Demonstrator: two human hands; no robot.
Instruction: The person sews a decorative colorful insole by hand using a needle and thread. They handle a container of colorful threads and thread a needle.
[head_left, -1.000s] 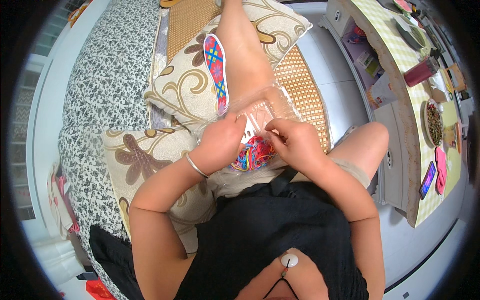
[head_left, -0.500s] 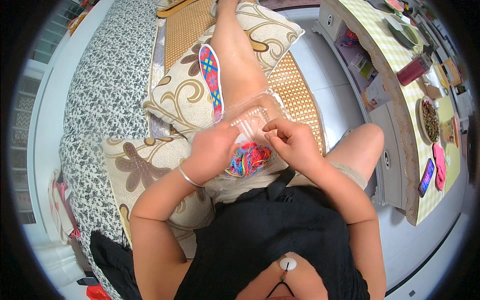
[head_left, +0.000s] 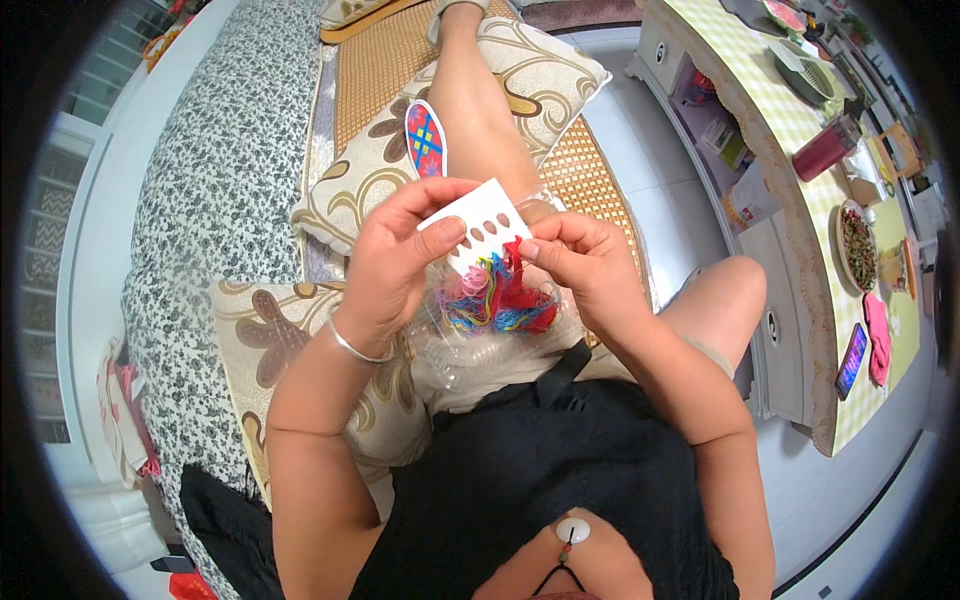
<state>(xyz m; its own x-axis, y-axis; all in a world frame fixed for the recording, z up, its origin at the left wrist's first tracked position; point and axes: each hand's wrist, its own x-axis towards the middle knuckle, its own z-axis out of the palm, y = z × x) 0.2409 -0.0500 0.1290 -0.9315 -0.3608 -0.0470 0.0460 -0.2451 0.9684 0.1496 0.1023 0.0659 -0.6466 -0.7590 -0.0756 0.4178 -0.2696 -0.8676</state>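
Note:
My left hand [head_left: 400, 250] grips a white card [head_left: 470, 222] with a row of oval holes, thumb on its face. Bundles of coloured embroidery thread [head_left: 490, 290], pink, yellow, blue and red, hang from the card's lower edge over my lap. At the card's right corner my right hand [head_left: 585, 262] is closed in a pinch on the red thread [head_left: 514, 262]. Crumpled clear plastic packaging [head_left: 440, 350] lies under the threads. Beyond the card, a patterned shoe insole [head_left: 427, 140] in red and blue rests by my leg; its near end is hidden by my left hand.
Patterned cushions [head_left: 350, 190] lie under my leg on a woven mat [head_left: 600, 185]. To the right stands a table with a checked cloth [head_left: 745, 75], bearing a dark red tumbler [head_left: 825, 150], a plate of food [head_left: 855, 240], a phone [head_left: 851, 362] and a pink cloth [head_left: 878, 335].
The white card has come up into view, held tilted in my left hand, with threads hanging from it. My right hand has closed at its corner. The insole is now partly covered.

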